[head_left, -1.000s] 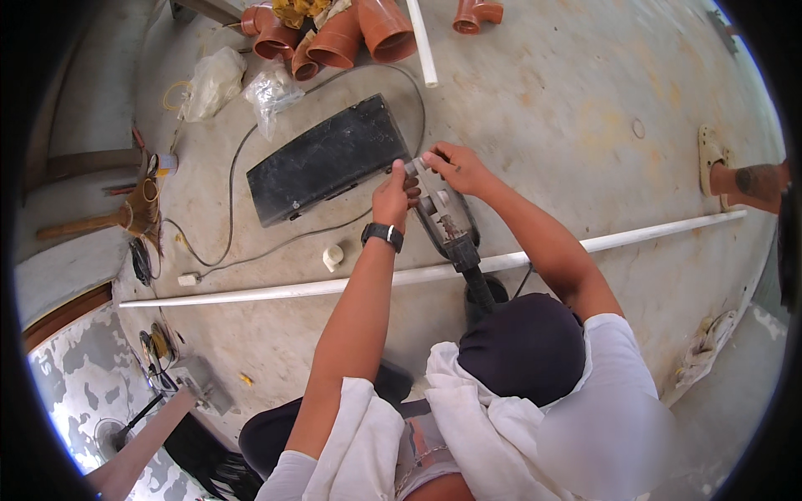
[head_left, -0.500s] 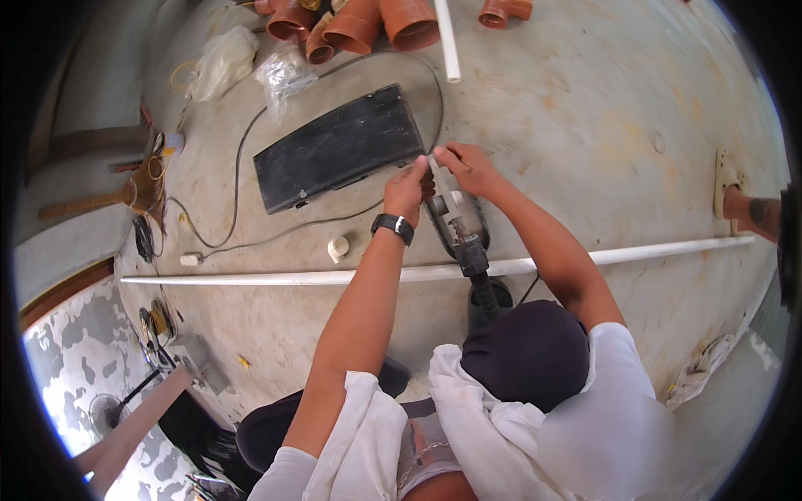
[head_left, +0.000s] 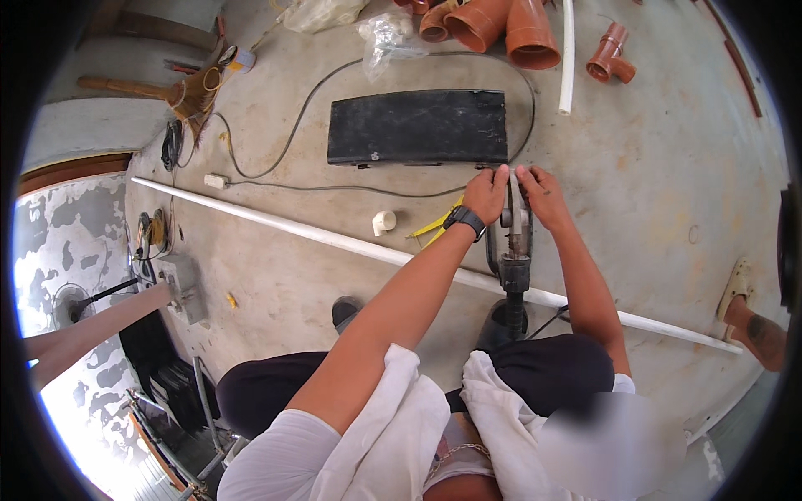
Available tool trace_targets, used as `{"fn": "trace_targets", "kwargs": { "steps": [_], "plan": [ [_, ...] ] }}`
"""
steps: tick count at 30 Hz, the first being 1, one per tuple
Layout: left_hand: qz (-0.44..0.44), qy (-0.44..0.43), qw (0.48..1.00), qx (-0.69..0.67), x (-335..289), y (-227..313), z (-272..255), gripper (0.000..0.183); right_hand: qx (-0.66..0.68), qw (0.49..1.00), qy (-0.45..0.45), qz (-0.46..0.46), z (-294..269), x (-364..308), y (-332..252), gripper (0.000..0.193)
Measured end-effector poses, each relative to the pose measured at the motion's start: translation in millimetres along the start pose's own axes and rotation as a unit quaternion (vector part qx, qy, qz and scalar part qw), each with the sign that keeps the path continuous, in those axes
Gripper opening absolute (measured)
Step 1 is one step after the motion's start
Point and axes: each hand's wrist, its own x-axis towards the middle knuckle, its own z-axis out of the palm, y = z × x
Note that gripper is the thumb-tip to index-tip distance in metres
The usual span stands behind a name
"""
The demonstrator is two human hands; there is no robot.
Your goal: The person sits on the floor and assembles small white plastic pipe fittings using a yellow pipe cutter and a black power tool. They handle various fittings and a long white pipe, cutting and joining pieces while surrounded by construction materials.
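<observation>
A dark power tool stands pointing away from me, between my forearms. It has a ribbed black grip near my knee and a long, flat grey bit at its far end. My left hand, with a black watch above it, is closed at the left side of the bit's tip. From the other side my right hand closes on the same tip, thumb towards the left thumb. The undersides of the fingers are hidden. Just beyond the hands lies a closed black case.
A long white pipe crosses the floor beneath my arms and the tool. Left of my wrist are yellow strips and a white elbow fitting. A grey cable loops round the case. Orange pipe fittings lie beyond; another person's foot is at right.
The view has turned, so the case and floor things sit at a different angle, with hands and tool farther right. Yellow strips now show beside my left wrist. Both hands remain at the bit's tip.
</observation>
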Motion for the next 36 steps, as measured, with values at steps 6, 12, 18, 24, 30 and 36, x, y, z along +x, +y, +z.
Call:
{"fn": "trace_targets", "kwargs": {
  "steps": [6, 12, 18, 24, 30, 36],
  "plan": [
    [-0.115, 0.008, 0.993, -0.024, 8, -1, 7, 0.076, 0.066, 0.996, -0.022, -0.055, 7, -3, 6, 0.024],
    [-0.168, 0.005, 0.983, -0.068, 3, -2, 5, 0.073, 0.178, 0.98, -0.033, -0.084, 1, -1, 10, 0.028],
    [-0.001, 0.066, 0.96, -0.272, -6, -18, 17, 0.061, -0.004, 0.986, -0.108, 0.123, -17, 16, -7, 0.024],
    [-0.199, -0.038, 0.966, -0.159, 6, -2, -2, 0.061, 0.082, 0.987, -0.099, -0.092, -14, 10, 18, 0.024],
    [-0.129, 0.034, 0.94, -0.315, -8, 5, 6, 0.056, 0.114, 0.993, -0.04, 0.013, -11, 2, -3, 0.024],
    [-0.158, 0.01, 0.95, -0.271, -4, 2, 5, 0.053, 0.106, 0.991, -0.077, 0.022, -15, 6, 2, 0.023]
  ]
}}
